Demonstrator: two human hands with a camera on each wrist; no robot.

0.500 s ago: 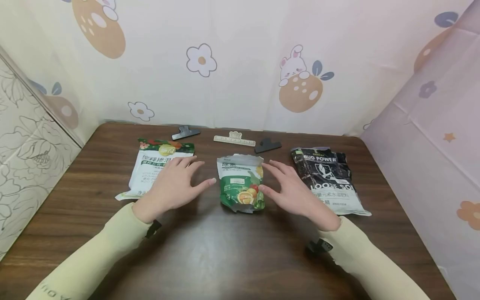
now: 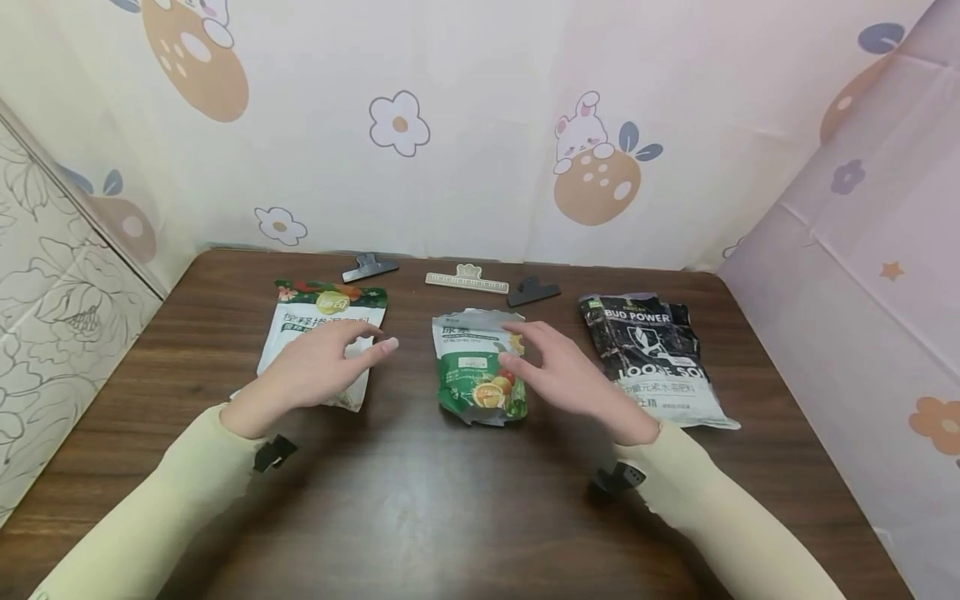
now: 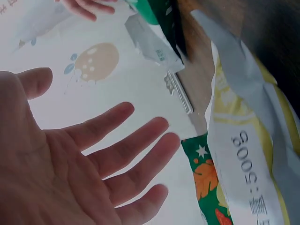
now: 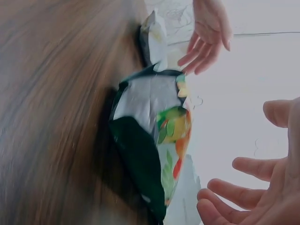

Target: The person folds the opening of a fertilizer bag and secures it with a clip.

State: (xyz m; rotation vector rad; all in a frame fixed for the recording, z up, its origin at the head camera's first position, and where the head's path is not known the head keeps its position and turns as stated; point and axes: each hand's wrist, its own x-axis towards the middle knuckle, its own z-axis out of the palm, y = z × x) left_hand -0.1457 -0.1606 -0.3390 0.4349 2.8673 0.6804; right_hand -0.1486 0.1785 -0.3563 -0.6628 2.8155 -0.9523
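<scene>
My left hand [image 2: 307, 367] hovers over a white bag with a green floral top [image 2: 333, 312], its fingers loosely spread and holding nothing. In the left wrist view that bag [image 3: 243, 164] stands to the right of the fingers [image 3: 136, 145]. At the middle of the table lies a smaller green and white pouch [image 2: 480, 367] with fruit printed on it. Just right of this pouch is my right hand [image 2: 570, 371], overlapping its right edge in the head view. The right wrist view has the pouch [image 4: 150, 103] apart from the spread fingers [image 4: 234, 192].
To the right lies a black and white bag [image 2: 645, 333] marked BUD POWER. Along the back edge of the wooden table [image 2: 420, 500] are a dark clip [image 2: 370, 267], a cream clip [image 2: 467, 280] and a black clip [image 2: 533, 291]. A patterned curtain [image 2: 480, 183] hangs behind.
My left hand has moved left and toward me, away from the middle pouch and over the left bag. The right hand has shifted slightly left, over the pouch's edge.
</scene>
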